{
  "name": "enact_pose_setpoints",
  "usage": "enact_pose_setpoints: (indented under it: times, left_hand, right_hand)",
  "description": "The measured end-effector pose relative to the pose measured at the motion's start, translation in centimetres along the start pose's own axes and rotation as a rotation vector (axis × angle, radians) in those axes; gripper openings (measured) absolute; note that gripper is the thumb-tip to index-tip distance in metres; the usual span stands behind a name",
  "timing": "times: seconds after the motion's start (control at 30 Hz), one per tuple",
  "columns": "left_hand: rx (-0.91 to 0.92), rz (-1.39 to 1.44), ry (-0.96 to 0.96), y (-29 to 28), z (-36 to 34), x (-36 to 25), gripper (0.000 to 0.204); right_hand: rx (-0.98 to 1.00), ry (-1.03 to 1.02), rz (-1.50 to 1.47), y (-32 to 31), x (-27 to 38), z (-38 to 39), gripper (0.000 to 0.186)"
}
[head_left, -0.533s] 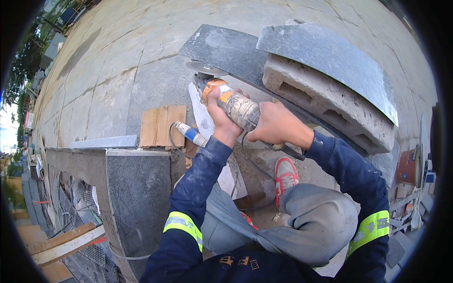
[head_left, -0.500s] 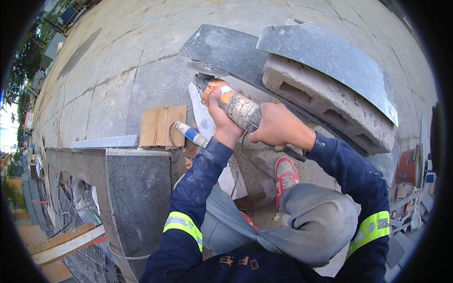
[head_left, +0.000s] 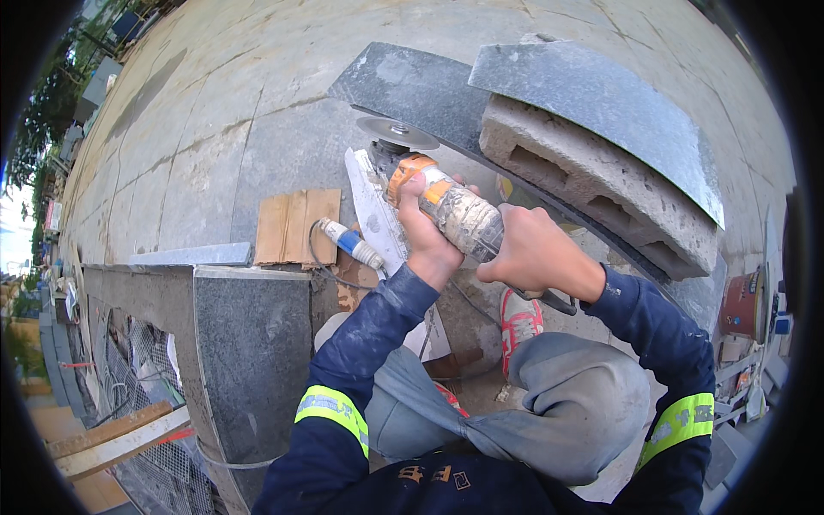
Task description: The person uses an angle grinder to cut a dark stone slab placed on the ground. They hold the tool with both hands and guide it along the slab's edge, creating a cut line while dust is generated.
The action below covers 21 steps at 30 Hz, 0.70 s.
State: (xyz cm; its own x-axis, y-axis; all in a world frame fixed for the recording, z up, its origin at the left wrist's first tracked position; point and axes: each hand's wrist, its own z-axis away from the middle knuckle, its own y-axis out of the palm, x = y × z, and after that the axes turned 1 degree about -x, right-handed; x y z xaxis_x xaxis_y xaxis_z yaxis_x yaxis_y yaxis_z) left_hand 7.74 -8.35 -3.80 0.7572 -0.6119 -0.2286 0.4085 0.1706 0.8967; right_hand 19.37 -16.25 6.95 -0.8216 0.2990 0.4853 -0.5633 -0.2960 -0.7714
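Both my hands grip an orange, dust-caked angle grinder [head_left: 459, 212]. My left hand [head_left: 427, 230] wraps round its front body behind the orange head. Closed on the rear end is my right hand [head_left: 541, 251]. The grinder's round disc [head_left: 396, 133] lies close along the left edge of a dark grey stone slab [head_left: 412, 90]; whether it touches the stone I cannot tell. That slab runs beneath a hollow concrete block [head_left: 592, 193], which carries another grey slab [head_left: 601, 120] on top.
Left of the grinder lie a brown cardboard piece [head_left: 297, 228], a blue-and-white cable connector [head_left: 350, 244] and a pale torn sheet [head_left: 375, 206]. A dark stone-faced ledge [head_left: 249, 352] stands at left. My shoe [head_left: 521, 322] is below the right hand. A reddish bucket [head_left: 742, 304] stands far right.
Both hands have carried the grinder a little to the right and toward me, its disc shifting right along the slab's edge. The slabs and block stay in place.
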Motion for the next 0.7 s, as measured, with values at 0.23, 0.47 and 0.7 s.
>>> enact_pose_setpoints:
  times: [0.23, 0.47, 0.7]
  left_hand:
    - [0.013, -0.017, 0.010, 0.2, 0.0, -0.3, 0.051]
    - [-0.054, -0.091, 0.102, 0.5, -1.1, -1.3, 0.048]
    - [-0.002, -0.006, 0.037, -0.3, -3.0, -2.8, 0.051]
  right_hand:
    - [-0.016, -0.040, -0.014, -0.1, 0.0, -0.4, 0.054]
    - [-0.036, -0.062, 0.016, 0.5, 0.0, -2.4, 0.052]
    - [0.023, -0.075, 0.016, 0.2, 0.8, -4.6, 0.057]
